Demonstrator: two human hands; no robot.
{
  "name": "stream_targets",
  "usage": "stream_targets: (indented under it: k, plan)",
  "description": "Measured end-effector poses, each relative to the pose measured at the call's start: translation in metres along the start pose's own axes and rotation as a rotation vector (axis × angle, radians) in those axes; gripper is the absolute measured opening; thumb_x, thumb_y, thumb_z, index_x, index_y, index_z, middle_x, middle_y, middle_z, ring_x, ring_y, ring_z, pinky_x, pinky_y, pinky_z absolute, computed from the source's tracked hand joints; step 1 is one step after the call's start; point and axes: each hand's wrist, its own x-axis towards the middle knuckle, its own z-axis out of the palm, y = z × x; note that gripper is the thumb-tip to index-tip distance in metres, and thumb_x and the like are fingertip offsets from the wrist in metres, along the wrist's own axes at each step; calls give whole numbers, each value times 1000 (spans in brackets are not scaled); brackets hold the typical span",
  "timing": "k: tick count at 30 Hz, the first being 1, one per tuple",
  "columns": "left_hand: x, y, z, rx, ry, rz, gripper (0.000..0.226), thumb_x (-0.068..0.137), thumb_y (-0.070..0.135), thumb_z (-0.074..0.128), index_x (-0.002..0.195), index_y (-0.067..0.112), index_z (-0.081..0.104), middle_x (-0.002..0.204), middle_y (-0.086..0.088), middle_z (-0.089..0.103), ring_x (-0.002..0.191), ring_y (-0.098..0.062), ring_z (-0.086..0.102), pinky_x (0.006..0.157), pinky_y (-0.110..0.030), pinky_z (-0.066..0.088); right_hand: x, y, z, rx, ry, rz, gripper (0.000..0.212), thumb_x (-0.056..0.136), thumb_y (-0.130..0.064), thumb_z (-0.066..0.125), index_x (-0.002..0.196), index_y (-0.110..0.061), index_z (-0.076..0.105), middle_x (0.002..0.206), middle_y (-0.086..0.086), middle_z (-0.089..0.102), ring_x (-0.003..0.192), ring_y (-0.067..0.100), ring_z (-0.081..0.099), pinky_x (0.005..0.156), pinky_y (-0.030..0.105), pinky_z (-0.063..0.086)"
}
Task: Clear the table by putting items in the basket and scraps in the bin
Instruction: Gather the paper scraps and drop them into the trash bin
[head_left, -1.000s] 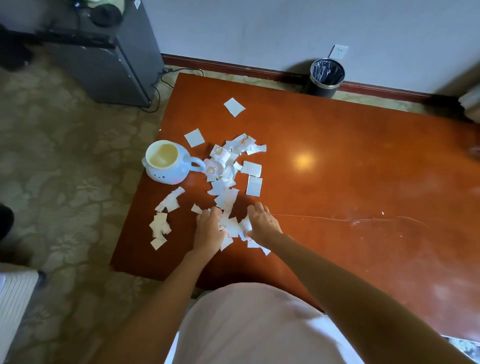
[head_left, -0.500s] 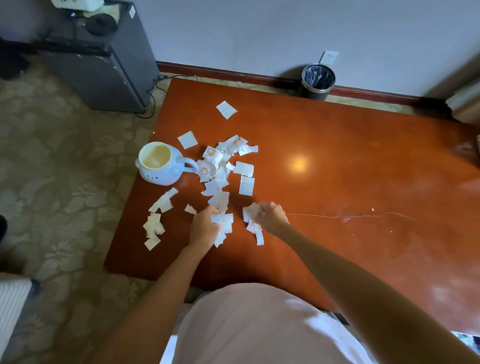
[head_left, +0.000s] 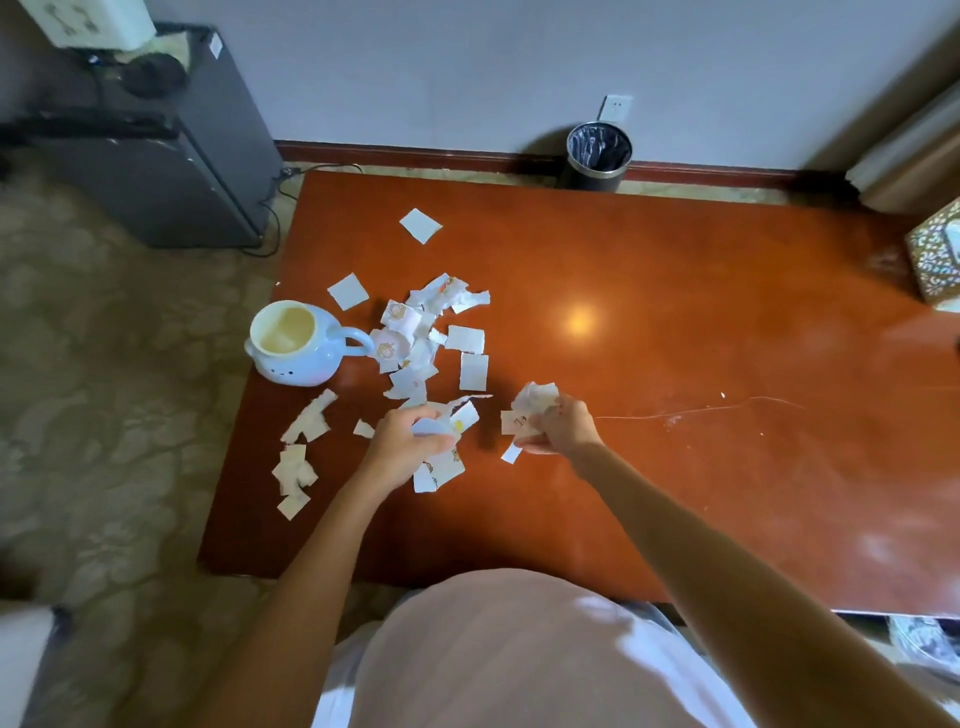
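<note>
Gripping paper scraps (head_left: 464, 415) in left hand (head_left: 408, 441) and crumpled wad (head_left: 535, 400) in right hand (head_left: 563, 426), fingers curled tight; rake loose pile (head_left: 415, 353) beside ceramic mug (head_left: 291, 348) together, then carry to bin (head_left: 597, 156) past far edge of table (head_left: 675, 312).

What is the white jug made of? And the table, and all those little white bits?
The jug looks like glazed ceramic: it is smooth and glossy white with a pale blue sheen. The table seems to be varnished wood or a wood-look veneer: it is reddish-brown and shiny enough to mirror a light. The bits look like thin paper: they have torn edges, and some are crumpled.
</note>
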Motion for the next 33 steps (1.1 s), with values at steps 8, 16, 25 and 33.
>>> stream_targets:
  k: [8,16,25,33]
  plan:
    - [6,26,18,79,-8,29,43,87,25,63,126,9,54,124,-9,57,116,-26,55,88,-30,47,-10,10,-24,264,82,6,15,91,3,41,95,-8,51,97,18,63,44,12,64,41,20,50]
    - [28,25,62,460,84,85,40,77,18,75,107,-6,66,126,-15,49,112,-28,51,87,-30,47,-4,31,-54,239,104,36,22,86,5,43,100,-8,53,101,20,64,47,15,63,46,23,54]
    - [24,30,93,501,168,-4,27,83,9,69,108,1,65,115,-16,63,109,-29,54,81,-32,48,4,24,-64,151,-9,14,37,88,4,38,122,-2,53,102,20,64,49,17,61,52,26,57]
    - [16,39,118,432,303,-56,22,84,-1,64,105,-8,62,116,-22,53,101,-34,58,85,-35,53,9,30,-99,26,-87,-48,38,91,4,38,126,-1,50,105,25,67,52,18,60,55,26,57]
